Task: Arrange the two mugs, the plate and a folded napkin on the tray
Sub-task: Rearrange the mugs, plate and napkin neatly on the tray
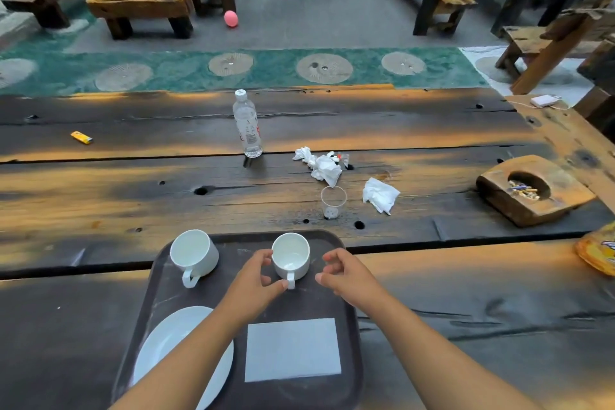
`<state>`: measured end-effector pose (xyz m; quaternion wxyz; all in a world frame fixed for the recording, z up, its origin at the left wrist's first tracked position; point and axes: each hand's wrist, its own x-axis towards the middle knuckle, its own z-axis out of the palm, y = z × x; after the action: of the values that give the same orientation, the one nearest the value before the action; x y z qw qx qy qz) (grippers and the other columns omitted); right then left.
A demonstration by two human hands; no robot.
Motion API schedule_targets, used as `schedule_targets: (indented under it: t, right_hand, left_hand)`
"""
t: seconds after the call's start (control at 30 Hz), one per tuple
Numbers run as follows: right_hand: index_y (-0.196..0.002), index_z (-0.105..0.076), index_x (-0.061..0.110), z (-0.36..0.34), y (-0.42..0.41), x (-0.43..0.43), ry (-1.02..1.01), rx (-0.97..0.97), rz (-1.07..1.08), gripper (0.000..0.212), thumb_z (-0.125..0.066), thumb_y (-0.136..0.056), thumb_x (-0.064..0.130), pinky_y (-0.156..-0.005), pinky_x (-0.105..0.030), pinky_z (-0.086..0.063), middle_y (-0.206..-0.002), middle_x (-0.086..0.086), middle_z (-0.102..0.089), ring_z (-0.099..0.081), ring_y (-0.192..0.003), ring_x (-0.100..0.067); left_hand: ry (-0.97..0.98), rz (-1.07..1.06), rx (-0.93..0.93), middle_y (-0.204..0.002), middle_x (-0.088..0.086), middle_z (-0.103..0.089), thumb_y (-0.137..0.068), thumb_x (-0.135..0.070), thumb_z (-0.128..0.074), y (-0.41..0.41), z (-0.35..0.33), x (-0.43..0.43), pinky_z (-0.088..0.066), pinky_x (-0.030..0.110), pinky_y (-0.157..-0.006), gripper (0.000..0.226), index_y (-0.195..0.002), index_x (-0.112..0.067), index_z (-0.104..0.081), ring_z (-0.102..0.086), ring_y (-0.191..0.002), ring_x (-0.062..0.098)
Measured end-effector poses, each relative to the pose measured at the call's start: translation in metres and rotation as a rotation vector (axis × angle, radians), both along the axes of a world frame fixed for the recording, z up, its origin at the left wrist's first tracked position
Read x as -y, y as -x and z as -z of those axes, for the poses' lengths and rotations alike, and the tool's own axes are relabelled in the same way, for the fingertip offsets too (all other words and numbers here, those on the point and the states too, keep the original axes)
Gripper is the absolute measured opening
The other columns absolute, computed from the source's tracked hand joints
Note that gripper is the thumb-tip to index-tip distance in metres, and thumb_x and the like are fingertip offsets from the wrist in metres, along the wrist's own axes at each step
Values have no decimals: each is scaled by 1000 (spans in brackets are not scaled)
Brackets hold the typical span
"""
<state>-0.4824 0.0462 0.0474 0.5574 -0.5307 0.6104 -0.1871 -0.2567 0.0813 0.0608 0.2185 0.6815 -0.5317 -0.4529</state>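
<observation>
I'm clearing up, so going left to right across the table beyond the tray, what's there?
From left: lighter, bottle, cup, flatter tissue, ashtray.

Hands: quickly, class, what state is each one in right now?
Left hand: fingers curled on the right-hand white ceramic mug, thumb at its handle.
Right hand: fingers loosely curled, beside that mug, holding nothing.
</observation>
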Motion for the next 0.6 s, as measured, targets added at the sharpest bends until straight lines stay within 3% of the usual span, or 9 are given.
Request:
schedule_targets:
  t: [0.07,0.17,0.37,0.6]
  right_hand:
    - [-117,-54,32,4,-4,3,-12,-22,-3,45,-77,-79,37,-81,-30,-53,-108,7,-60,-62,-90,-10]
    - [-127,-50,31,9,-9,8,-25,-63,-14,56,-78,-79,38,-88,-30,-53,-114,9,-57,-62,-104,-11]
    - [-142,-43,28,17,-18,19,-75,-42,-27,72,-80,-81,37,-89,-27,-50,-130,3,-52,-59,-116,-15]
    - [-151,-32,31,29,-36,36,-118,35,-75,91,-85,-76,29,-109,-42,-48,-145,3,-47,-53,-129,-20]
  left_hand:
    - [-9,-8,5,-137,-11,-48,-86,-35,-75,-3,5,2,-47,22,-76,60,-136,-38,-42,-59,-108,7]
    - [-35,-14,14,-142,-9,-46,-86,-37,-75,-8,13,7,-46,18,-74,69,-143,-36,-37,-59,-110,9]
    - [-93,-18,-2,-149,-9,-43,-83,-42,-78,-16,28,22,-46,28,-88,83,-150,-36,-29,-58,-111,9]
    - [-199,41,-85,-163,-9,-27,-80,-42,-81,-23,46,38,-47,37,-103,101,-156,-40,-14,-52,-130,17]
